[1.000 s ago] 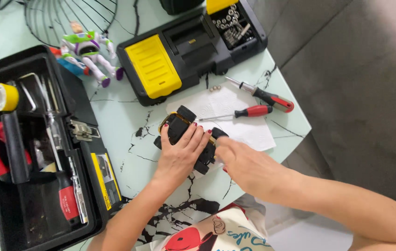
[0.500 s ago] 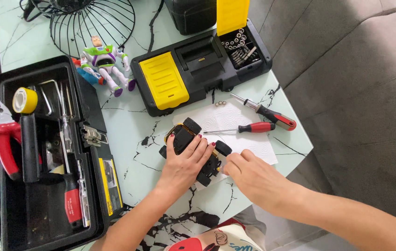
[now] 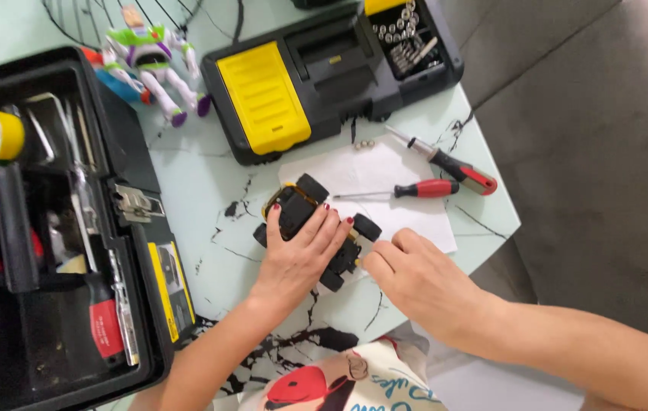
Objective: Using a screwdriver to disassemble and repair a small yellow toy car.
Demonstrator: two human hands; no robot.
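Observation:
A small black toy car [image 3: 303,207] with black wheels and a yellow edge lies on the marble-patterned table. My left hand [image 3: 299,259] presses down on top of it, fingers spread over its body. My right hand [image 3: 409,275] rests at the car's right end, fingertips against the wheel side; what they pinch is hidden. The car partly lies on a white paper sheet [image 3: 373,179]. Two red-handled screwdrivers [image 3: 424,189] lie on that sheet, just beyond my right hand.
An open black toolbox [image 3: 42,228] with pliers, yellow tape and tools fills the left. A black-and-yellow bit case [image 3: 316,72] stands open at the back. A toy figure [image 3: 153,57] lies beside it. The table edge and a grey sofa are at right.
The view has shifted and drawn closer. Both hands stay on the toy car; my right hand has slid slightly toward its right end.

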